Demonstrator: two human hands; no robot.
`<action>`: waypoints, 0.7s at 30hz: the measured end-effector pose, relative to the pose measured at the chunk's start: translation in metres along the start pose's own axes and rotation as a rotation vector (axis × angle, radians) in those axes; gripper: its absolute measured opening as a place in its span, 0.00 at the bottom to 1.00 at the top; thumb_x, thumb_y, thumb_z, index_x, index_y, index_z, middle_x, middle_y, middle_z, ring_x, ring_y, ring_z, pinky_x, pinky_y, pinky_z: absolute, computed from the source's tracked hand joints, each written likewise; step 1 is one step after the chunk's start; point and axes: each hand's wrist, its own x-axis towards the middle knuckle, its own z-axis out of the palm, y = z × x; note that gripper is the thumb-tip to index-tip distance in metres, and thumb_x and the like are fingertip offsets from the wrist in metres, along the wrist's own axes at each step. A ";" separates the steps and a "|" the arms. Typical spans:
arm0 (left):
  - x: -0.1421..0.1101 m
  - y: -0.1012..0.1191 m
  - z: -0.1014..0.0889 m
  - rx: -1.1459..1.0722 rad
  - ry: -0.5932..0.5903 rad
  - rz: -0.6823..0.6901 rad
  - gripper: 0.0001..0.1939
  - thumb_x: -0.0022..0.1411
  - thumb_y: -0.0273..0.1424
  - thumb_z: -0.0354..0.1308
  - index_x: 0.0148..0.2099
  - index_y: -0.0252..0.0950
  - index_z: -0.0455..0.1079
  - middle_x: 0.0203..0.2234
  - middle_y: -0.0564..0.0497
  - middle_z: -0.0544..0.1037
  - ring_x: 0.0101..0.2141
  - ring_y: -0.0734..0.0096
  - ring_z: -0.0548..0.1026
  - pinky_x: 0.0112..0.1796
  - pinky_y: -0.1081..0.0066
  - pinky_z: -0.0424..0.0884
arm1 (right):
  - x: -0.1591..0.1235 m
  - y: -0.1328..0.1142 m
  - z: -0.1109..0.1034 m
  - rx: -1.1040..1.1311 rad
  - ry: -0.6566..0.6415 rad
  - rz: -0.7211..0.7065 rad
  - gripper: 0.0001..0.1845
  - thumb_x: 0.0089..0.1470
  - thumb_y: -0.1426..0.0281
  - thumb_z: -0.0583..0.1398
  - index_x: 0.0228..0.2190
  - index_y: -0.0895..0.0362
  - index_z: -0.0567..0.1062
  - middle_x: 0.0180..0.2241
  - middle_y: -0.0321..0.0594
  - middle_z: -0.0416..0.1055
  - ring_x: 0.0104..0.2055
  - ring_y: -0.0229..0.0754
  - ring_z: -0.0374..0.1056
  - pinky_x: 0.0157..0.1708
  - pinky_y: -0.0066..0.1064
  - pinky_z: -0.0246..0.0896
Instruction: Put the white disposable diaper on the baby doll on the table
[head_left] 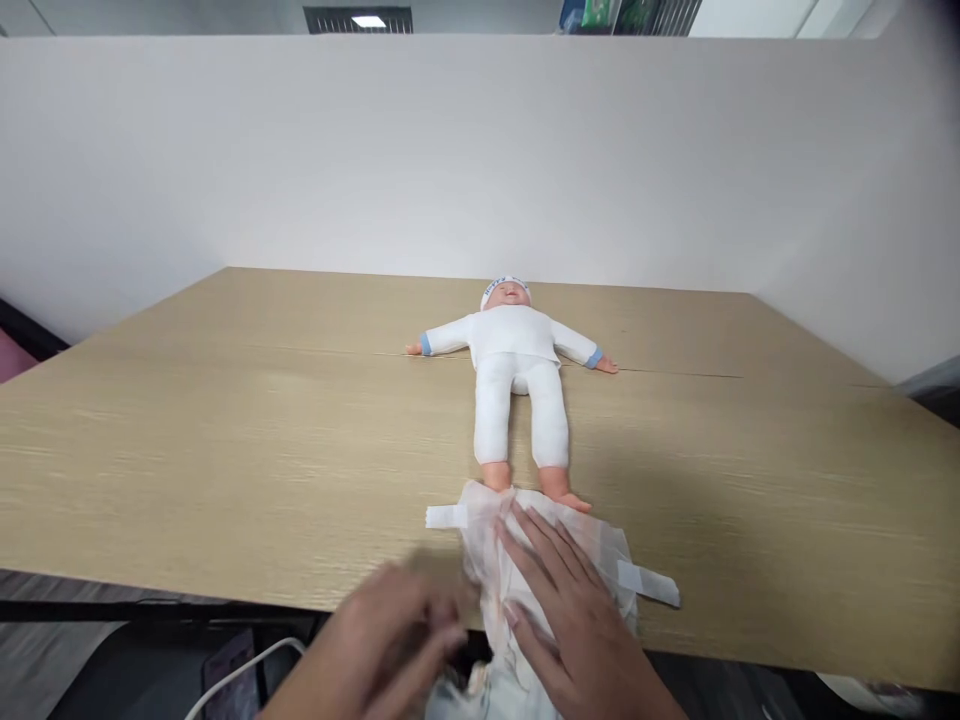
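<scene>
A white diaper [484, 550] lies unfolded at the table's front edge, its lower end hanging over. Its two tape tabs stick out to the sides, the left tab [445, 517] and the right tab [660, 587]. Flat on top of it rests my right hand [566, 610], fingers stretched toward the doll. My left hand [397, 635] is beside the diaper's left edge, blurred by motion with the fingers curled; whether it holds anything cannot be made out. Just beyond the diaper, a baby doll [516, 335] in white clothes lies on its back, arms spread and feet at the diaper's top edge.
The wooden table [225, 430] has seams across its far half. White partition walls [450, 150] rise behind it and at the right. Below the front edge are a dark chair [135, 670], a phone [229, 680] and a white cable [240, 672].
</scene>
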 end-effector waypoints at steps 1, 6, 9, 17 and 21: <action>0.019 0.002 -0.013 0.121 0.095 0.066 0.12 0.79 0.31 0.53 0.57 0.47 0.75 0.45 0.50 0.85 0.44 0.61 0.81 0.47 0.64 0.78 | -0.002 0.002 0.000 0.000 -0.028 -0.019 0.42 0.69 0.67 0.60 0.78 0.52 0.55 0.79 0.43 0.53 0.79 0.58 0.56 0.70 0.57 0.68; 0.130 -0.003 -0.027 0.757 0.092 0.399 0.35 0.72 0.18 0.55 0.76 0.43 0.59 0.73 0.39 0.68 0.69 0.46 0.69 0.63 0.48 0.70 | -0.007 0.009 -0.001 -0.011 -0.119 -0.085 0.40 0.71 0.63 0.61 0.78 0.48 0.56 0.79 0.38 0.52 0.78 0.55 0.57 0.70 0.52 0.69; 0.177 -0.005 -0.017 0.929 -0.098 0.581 0.49 0.66 0.16 0.61 0.81 0.48 0.49 0.80 0.41 0.55 0.76 0.47 0.58 0.69 0.51 0.62 | -0.005 0.014 0.000 -0.007 -0.111 -0.066 0.40 0.71 0.62 0.61 0.77 0.49 0.57 0.77 0.36 0.58 0.76 0.53 0.60 0.70 0.50 0.68; 0.219 -0.007 0.002 0.869 -0.244 0.893 0.22 0.70 0.24 0.62 0.63 0.44 0.76 0.75 0.45 0.68 0.72 0.50 0.65 0.68 0.52 0.63 | -0.008 0.023 0.002 0.011 -0.108 -0.042 0.45 0.70 0.55 0.62 0.79 0.47 0.52 0.79 0.40 0.53 0.78 0.58 0.55 0.73 0.56 0.64; 0.230 0.013 -0.011 0.604 -0.238 0.845 0.15 0.71 0.30 0.62 0.58 0.42 0.77 0.65 0.45 0.79 0.64 0.47 0.73 0.61 0.49 0.69 | -0.003 0.032 -0.003 0.037 -0.212 -0.039 0.42 0.75 0.57 0.57 0.80 0.44 0.47 0.81 0.38 0.43 0.82 0.56 0.48 0.75 0.55 0.61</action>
